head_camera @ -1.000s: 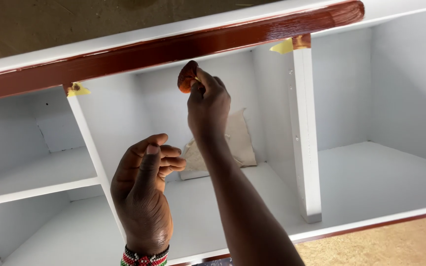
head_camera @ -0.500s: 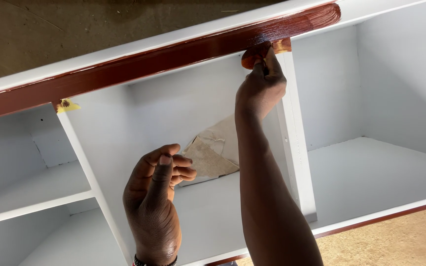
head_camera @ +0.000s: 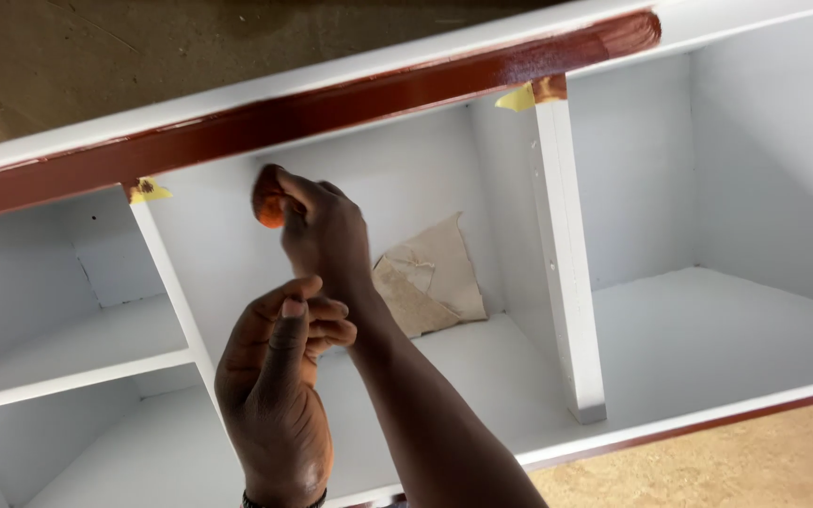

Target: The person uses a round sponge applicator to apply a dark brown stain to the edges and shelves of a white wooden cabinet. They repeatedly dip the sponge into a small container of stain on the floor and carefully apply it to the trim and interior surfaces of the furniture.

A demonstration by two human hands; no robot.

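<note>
- Left hand (head_camera: 275,395), nearest the camera: loosely curled, thumb up against the fingers, holding nothing that can be seen. It hangs in front of the middle compartment in much the same pose as half a second ago. Its wrist is cut off at the bottom edge.
- Right hand (head_camera: 317,226): closed on a small reddish-brown staining pad (head_camera: 268,202), pinched in the fingertips. Half a second ago it was pressed to the right end of the stained strip; it now sits lower and to the left, just under the rail, apart from it.
- Judgement: the pad has left the wood, so no stain goes on at this moment.
- Stained front rail (head_camera: 350,108): glossy brown along most of its length, ending at the right where the white cabinet (head_camera: 755,320) stays unpainted.
- Yellow masking tape (head_camera: 518,97) marks the top of the white divider (head_camera: 566,263); a second piece sits at the left divider.
- Crumpled paper (head_camera: 430,273) lies at the back of the middle compartment, partly hidden behind the right forearm.
- Most of the pad is covered by the fingers; its material cannot be told.
</note>
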